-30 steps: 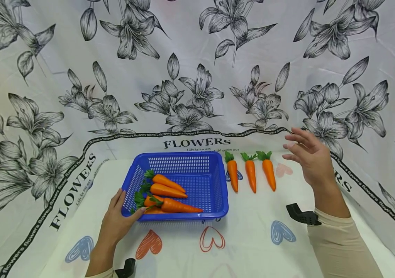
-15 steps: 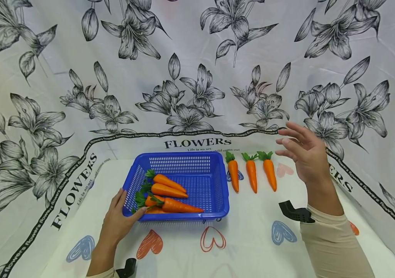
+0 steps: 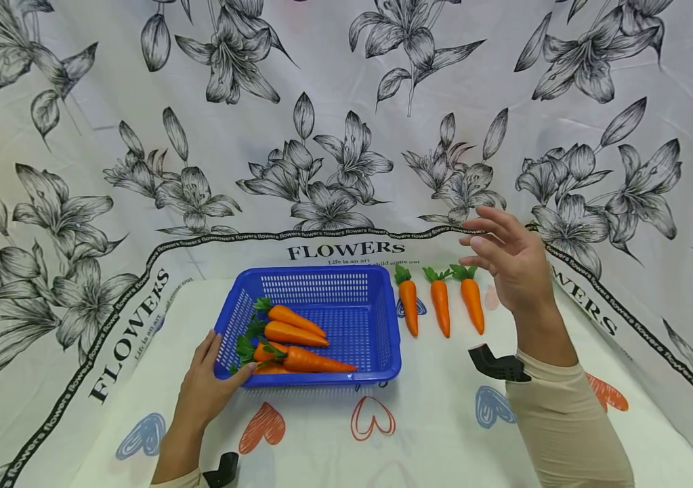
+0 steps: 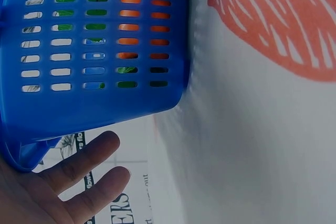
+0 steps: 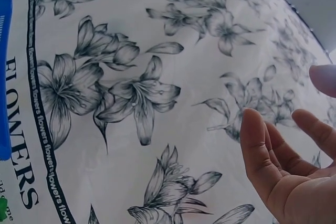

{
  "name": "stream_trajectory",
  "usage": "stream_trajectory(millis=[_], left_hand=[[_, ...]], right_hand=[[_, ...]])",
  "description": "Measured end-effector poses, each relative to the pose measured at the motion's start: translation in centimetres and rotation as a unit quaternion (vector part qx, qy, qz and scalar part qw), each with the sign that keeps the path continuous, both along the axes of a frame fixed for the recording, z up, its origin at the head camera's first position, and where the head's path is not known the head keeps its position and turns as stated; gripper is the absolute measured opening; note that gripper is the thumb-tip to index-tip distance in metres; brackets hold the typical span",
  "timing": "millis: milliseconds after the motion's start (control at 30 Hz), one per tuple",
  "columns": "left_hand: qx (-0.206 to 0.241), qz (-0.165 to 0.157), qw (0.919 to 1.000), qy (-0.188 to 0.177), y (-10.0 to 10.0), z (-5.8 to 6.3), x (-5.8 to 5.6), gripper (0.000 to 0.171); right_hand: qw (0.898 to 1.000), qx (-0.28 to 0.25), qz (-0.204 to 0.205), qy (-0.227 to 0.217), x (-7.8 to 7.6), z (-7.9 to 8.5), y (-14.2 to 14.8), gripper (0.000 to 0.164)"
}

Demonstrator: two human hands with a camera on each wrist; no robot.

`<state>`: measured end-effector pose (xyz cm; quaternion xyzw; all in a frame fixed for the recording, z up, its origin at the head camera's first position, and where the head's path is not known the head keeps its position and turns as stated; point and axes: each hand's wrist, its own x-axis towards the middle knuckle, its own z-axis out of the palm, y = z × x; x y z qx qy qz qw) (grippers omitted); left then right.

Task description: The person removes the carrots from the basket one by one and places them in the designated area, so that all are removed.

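Observation:
A blue plastic basket (image 3: 385, 325) holds several orange carrots (image 3: 318, 362) with green leafy tops, bunched in its left part. At its near left corner my left hand (image 3: 208, 386) holds the rim, thumb over the front edge and fingers along the left side. Two of those fingers (image 4: 86, 158) stick out past the basket wall in the left wrist view. On the cloth right of the basket lie three more carrots, the left one (image 3: 408, 308), the middle one (image 3: 440, 308) and the right one (image 3: 472, 306). Above the right carrot hovers my right hand (image 3: 513, 264), fingers loosely bent, holding nothing.
White cloth printed with hearts (image 3: 372, 419) covers the table. Behind it hangs a white curtain with black flower drawings (image 3: 346, 159), bordered by a black lettered band. Each wrist carries a black mount (image 3: 498, 364).
My right hand has moved left and slightly up, from right of the carrots to over the right one. The left hand, basket and carrots have stayed put.

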<state>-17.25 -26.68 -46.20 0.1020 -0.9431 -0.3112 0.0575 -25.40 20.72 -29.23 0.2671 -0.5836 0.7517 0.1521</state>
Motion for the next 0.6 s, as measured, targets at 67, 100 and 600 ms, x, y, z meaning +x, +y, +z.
stream_trajectory(millis=[67,100,600], left_hand=[[0.000,0.000,1.0000,-0.001,0.0,-0.1,0.0,0.108],[0.000,0.000,1.0000,-0.001,0.0,-0.1,0.0,0.108],[0.004,0.004,0.9999,-0.009,0.2,0.1,0.0,0.109]], right_hand=[[1.000,0.003,0.005,-0.001,-0.1,0.0,-0.4,0.041],[1.000,0.005,0.006,0.000,-0.1,0.0,-0.6,0.041],[0.996,0.072,0.042,-0.009,-1.1,-0.5,-4.1,0.046]])
